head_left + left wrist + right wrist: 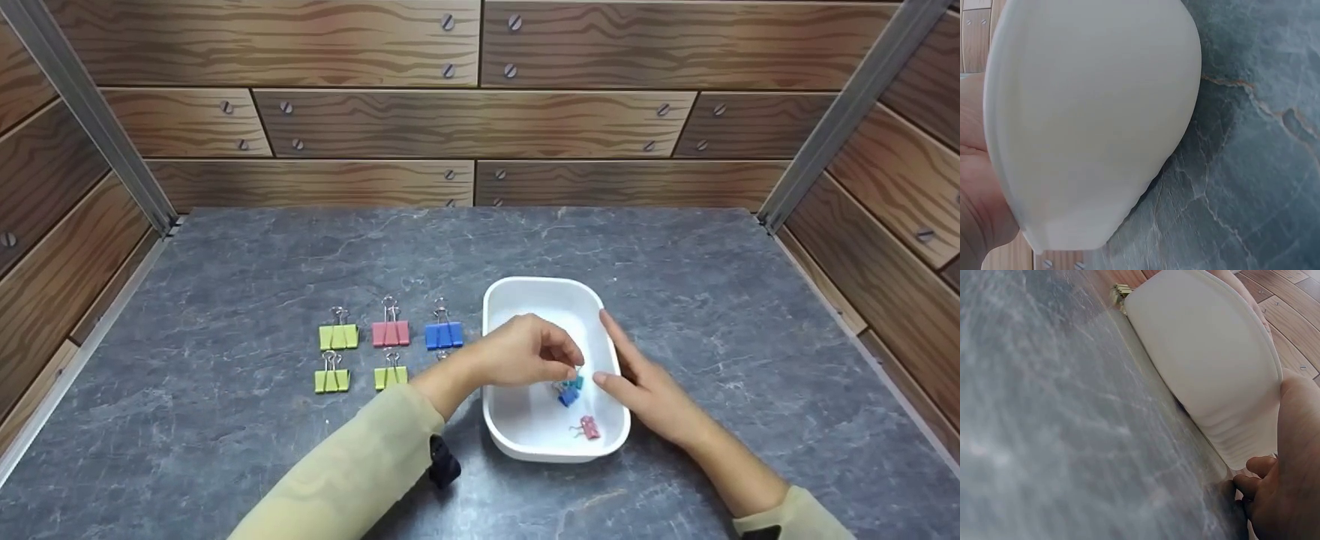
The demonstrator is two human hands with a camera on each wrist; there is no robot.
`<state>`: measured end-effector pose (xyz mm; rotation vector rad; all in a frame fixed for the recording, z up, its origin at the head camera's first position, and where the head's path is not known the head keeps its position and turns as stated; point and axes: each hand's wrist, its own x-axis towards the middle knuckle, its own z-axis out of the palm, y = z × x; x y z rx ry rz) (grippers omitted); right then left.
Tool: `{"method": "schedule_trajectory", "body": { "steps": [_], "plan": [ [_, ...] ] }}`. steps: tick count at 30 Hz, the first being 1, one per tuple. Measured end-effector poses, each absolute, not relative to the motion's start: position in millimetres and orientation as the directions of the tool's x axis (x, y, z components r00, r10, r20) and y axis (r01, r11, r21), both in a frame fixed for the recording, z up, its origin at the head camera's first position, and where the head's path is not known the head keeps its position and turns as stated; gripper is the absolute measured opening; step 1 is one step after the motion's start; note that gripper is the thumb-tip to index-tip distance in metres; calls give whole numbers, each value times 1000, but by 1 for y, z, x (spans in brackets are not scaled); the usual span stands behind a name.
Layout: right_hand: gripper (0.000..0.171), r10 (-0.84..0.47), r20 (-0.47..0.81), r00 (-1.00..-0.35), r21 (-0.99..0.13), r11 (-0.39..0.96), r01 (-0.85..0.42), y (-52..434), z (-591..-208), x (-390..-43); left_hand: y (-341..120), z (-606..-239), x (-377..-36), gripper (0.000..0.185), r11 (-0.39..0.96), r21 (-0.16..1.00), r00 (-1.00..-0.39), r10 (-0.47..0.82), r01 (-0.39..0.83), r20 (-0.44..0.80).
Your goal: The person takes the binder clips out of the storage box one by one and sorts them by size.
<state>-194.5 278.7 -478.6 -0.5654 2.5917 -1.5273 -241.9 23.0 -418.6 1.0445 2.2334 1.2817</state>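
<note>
Our left hand (525,351) reaches into the white tray (540,300), fingertips pinching a teal binder clip (574,382) with a blue clip (568,396) just beneath it. Our right hand (645,390) rests open on the tray's right rim. Nearer us lies a pink clip (590,427). Left of the tray, five clips (390,334) sit in rows.
</note>
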Motion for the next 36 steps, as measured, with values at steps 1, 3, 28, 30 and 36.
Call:
{"method": "schedule_trajectory", "body": {
  "steps": [1,3,28,30,36],
  "plan": [
    [82,-353,117,-929,-859,434,-273,279,-478,-194,23,-419,-242,14,327,841,-659,751,432,46],
    [82,-353,118,-928,-860,432,-274,279,-479,-195,24,-420,-243,13,348,819,-652,757,456,40],
    [82,-347,114,-931,-853,445,-271,278,-477,-194,30,-423,-243,16,495,697,-655,754,519,-49],
    [82,-344,112,-932,-853,447,-268,278,-478,-194,31,-422,-243,16,505,684,-653,755,526,-56],
    [82,-344,117,-932,-854,445,-271,278,-478,-194,33,-422,-243,16,527,654,-648,758,542,-73]
  ]
}}
